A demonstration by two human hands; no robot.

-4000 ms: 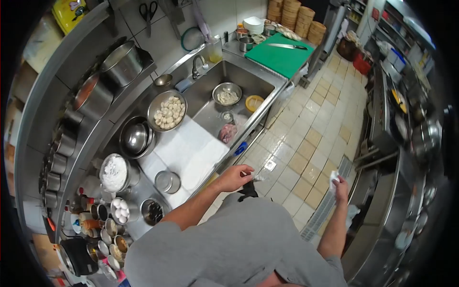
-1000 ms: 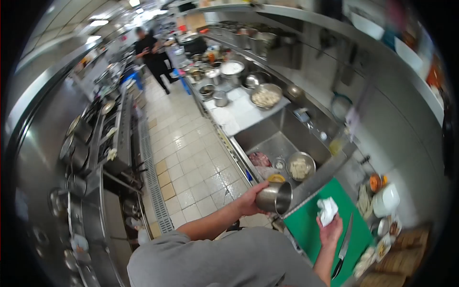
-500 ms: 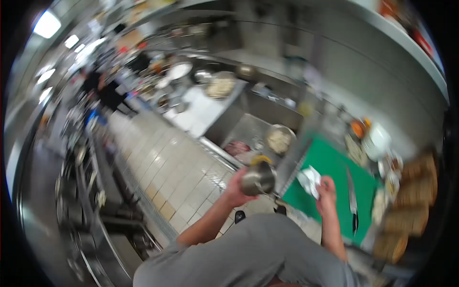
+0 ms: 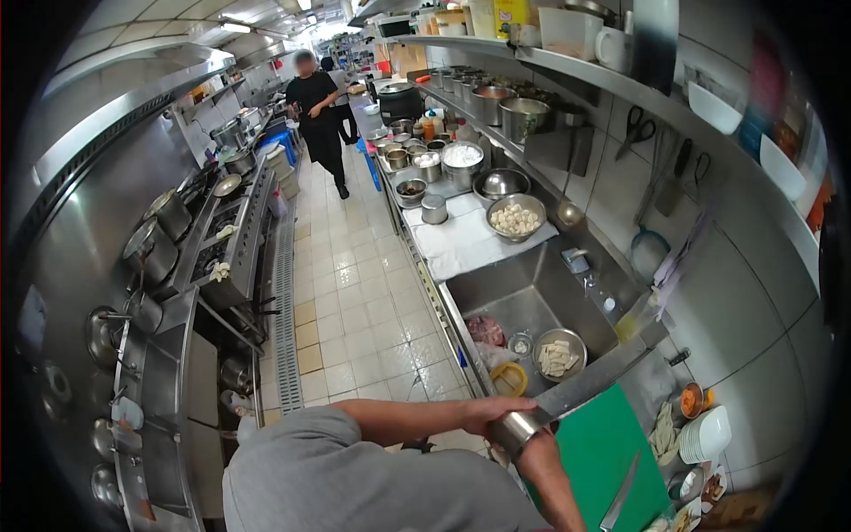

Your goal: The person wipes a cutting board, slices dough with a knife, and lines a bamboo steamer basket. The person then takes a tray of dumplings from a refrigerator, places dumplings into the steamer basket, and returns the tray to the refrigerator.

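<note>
My left hand [image 4: 493, 414] is wrapped round a stainless steel cup [image 4: 518, 431], held tilted over the near corner of the sink. My right hand [image 4: 540, 454] is at the cup's far side, its fingers hidden by or inside the cup. Whether a white cloth or paper is still in those fingers, I cannot see. Under and beside my right forearm lies a green cutting board [image 4: 594, 436]. A knife [image 4: 622, 493] rests on the board, to the right of that arm.
The sink [image 4: 496, 288] holds a bowl of pale pieces [image 4: 558, 355], raw meat [image 4: 486, 331] and a yellow-rimmed strainer [image 4: 509, 379]. A bowl of white balls [image 4: 516, 218] stands beyond it. A person in black [image 4: 316, 115] is in the tiled aisle [image 4: 355, 301]. Stoves line the left.
My view has swung up and left along the aisle. My right hand, which held a white cloth or paper over the board, has come to the cup in my left hand.
</note>
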